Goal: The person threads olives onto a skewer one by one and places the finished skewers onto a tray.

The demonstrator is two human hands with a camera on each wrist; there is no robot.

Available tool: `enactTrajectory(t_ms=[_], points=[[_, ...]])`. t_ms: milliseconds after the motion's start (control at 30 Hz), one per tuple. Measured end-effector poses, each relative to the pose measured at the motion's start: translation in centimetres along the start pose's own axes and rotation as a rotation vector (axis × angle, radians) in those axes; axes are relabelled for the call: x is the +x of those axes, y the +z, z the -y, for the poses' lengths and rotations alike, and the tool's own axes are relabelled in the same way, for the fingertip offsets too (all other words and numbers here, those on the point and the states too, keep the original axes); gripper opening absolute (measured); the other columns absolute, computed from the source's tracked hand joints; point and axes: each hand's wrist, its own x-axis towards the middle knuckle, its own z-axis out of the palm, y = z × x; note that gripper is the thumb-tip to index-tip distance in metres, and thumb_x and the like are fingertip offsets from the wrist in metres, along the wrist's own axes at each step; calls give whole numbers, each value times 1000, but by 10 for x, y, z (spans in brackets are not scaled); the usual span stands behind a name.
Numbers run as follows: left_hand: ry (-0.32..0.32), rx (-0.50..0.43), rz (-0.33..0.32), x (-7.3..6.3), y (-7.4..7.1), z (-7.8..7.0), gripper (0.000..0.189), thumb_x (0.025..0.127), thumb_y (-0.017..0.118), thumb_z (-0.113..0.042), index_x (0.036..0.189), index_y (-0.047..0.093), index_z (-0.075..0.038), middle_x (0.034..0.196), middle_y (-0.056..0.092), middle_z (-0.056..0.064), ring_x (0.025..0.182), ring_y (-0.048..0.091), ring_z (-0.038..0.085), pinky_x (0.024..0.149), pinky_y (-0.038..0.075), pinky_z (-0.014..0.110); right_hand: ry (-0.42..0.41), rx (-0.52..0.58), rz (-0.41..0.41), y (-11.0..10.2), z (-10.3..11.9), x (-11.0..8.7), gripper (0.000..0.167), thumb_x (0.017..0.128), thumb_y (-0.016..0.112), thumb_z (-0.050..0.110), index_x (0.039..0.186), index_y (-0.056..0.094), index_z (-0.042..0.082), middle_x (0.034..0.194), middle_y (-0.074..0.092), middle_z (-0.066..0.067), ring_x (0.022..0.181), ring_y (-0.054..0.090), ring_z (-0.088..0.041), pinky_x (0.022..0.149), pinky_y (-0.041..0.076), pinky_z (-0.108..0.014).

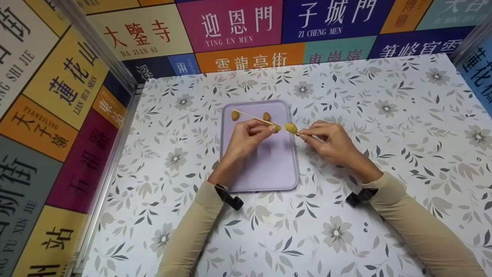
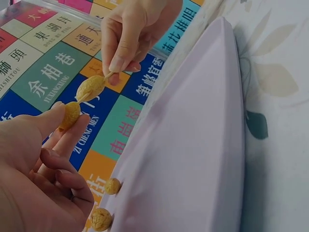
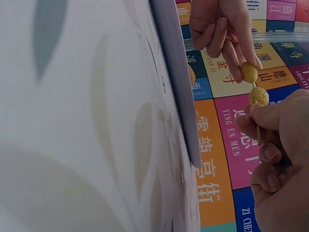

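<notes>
My left hand (image 1: 246, 139) pinches a wrinkled yellow fruit (image 2: 71, 116) between thumb and fingers above the lilac tray (image 1: 261, 169). A thin wooden skewer (image 1: 251, 116) slants across that hand, its far end pointing up and left. A second wrinkled fruit (image 1: 291, 128) sits on the skewer just right of the first, close to its right end. That end is pinched by the thumb and fingertips of my right hand (image 1: 332, 142), beyond the tray's right edge. In the right wrist view a short piece of stick shows between the two fruits. I cannot tell whether the skewer pierces the left fruit.
Two more wrinkled fruits lie in the tray's far part, one at the left corner (image 1: 235, 115) and one nearer the middle (image 1: 266, 115). The tray rests on a table with a floral cover (image 1: 269, 231). Colourful lettered panels (image 1: 230, 23) stand behind and to the left.
</notes>
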Motion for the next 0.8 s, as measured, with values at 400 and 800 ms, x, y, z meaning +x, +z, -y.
enactTrajectory(t_ms=[400,800], points=[[138,163,-36,6,-25,-2,23,101,80,-30,117,83,-12,109,84,1,87,71,7,74,49,20,5,8,-38,-1,-4,2,18,95,82,2,110,87,10,85,79,-3,69,56,-7,60,40,-16],[79,571,-191,8,-58,13,20,99,82,-20,118,83,-14,123,82,2,130,69,16,90,55,35,7,-7,-50,-4,-3,2,17,99,79,6,112,87,13,84,79,0,66,54,-8,59,38,-17]])
